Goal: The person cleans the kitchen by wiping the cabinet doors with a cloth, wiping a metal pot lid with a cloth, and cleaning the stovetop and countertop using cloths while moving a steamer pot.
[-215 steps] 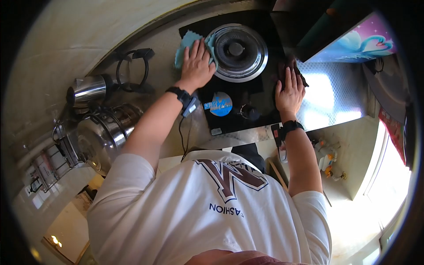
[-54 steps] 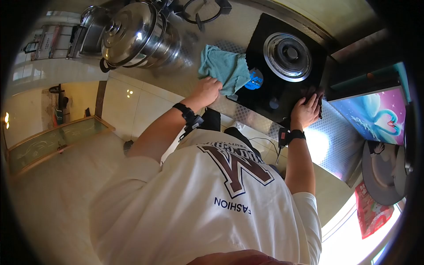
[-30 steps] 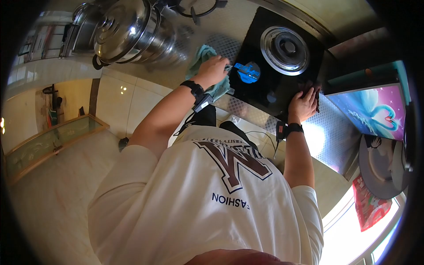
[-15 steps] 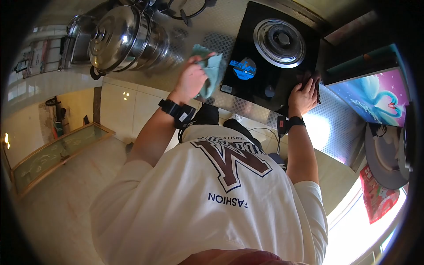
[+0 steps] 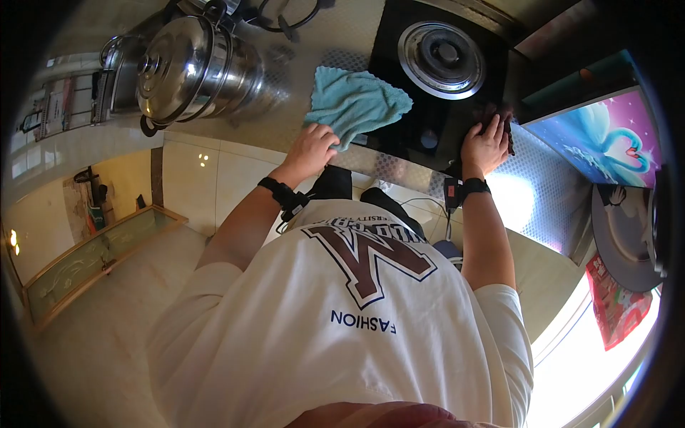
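Flanking the cloth (image 5: 354, 103) in left hand (image 5: 311, 150): pot (image 5: 187, 75), burner (image 5: 444, 60)

I can't make out the left hand's (image 5: 312, 148) fingertips, tucked at the edge of the teal cloth (image 5: 357, 103), which covers the near-left part of the cooktop (image 5: 399, 146) beyond that hand. Farther past it, the black ring (image 5: 289, 27) runs off the top edge. Under the right hand's (image 5: 486, 148) fingers there's a dark bundle (image 5: 504, 123), mostly covered, too murky to name. Well right of that hand, glare swallows whatever lies behind the red bag (image 5: 615, 303).
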A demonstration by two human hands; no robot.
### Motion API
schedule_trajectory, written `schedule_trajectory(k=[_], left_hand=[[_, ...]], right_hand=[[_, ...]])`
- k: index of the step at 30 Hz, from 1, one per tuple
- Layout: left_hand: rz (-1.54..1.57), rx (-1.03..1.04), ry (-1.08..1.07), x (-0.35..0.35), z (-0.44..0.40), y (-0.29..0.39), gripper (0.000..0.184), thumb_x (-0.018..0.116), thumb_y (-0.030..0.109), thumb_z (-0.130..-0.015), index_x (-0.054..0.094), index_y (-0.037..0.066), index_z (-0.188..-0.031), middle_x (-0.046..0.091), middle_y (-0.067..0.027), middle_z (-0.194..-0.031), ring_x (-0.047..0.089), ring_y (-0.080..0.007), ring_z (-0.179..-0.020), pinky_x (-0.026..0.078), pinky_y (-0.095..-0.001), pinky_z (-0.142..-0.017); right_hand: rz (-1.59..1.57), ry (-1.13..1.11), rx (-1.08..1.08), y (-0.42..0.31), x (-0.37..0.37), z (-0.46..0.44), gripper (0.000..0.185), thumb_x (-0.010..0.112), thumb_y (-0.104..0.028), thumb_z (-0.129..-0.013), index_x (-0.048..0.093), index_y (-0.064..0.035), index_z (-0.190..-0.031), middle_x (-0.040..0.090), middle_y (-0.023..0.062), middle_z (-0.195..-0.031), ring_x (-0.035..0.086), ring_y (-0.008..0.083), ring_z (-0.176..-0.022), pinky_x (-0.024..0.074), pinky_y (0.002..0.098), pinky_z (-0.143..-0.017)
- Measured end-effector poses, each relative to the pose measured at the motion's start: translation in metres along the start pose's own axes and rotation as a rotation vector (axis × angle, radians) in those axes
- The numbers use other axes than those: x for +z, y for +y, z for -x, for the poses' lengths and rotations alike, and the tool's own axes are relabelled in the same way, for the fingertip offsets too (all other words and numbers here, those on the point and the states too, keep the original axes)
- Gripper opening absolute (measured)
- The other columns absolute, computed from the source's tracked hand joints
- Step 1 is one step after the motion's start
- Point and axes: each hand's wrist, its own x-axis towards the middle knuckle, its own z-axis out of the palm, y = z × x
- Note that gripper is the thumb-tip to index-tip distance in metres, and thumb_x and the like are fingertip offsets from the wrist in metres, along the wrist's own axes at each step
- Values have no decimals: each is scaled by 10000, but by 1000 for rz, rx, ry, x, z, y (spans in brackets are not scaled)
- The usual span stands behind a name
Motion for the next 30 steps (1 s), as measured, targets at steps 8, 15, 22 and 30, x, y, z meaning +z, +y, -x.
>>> schedule_trajectory(k=[8, 15, 22, 30], left_hand=[[462, -171, -676, -57, -13, 0, 158, 634, 118, -898, 686, 22, -1012, 695, -131, -916, 649, -289, -866, 509, -384, -790], [494, -255, -576, -51, -56, -34, 202, 557, 142, -994, 662, 43, -1135, 697, -122, -986, 648, -221, -922, 510, -350, -839], [15, -326, 114, -60, -85, -23, 193, 658, 138, -913, 667, 102, -1102, 647, -98, -1111, 636, -323, -996, 523, -411, -850], [39, 78, -75, -5, -48, 2, 194, 711, 106, -839, 679, 108, -1031, 629, -62, -1004, 637, -305, -940, 518, -408, -832]], right_hand=[[-17, 11, -4, 0, 0, 0, 557, 508, -396, -946, 516, -172, -1456, 560, 96, -1454, 478, 342, -1346, 319, 497, -1114], [-11, -17, 12, 0, 1, -1, 559, 504, -395, -950, 507, -169, -1461, 552, 96, -1462, 468, 345, -1355, 314, 499, -1121], [-8, -27, 1, 0, -2, -1, 562, 498, -396, -954, 497, -171, -1469, 537, 90, -1479, 465, 345, -1362, 311, 500, -1124], [-4, 19, -11, 0, -2, -1, 539, 508, -384, -950, 525, -176, -1448, 559, 89, -1457, 479, 340, -1348, 321, 496, -1115]])
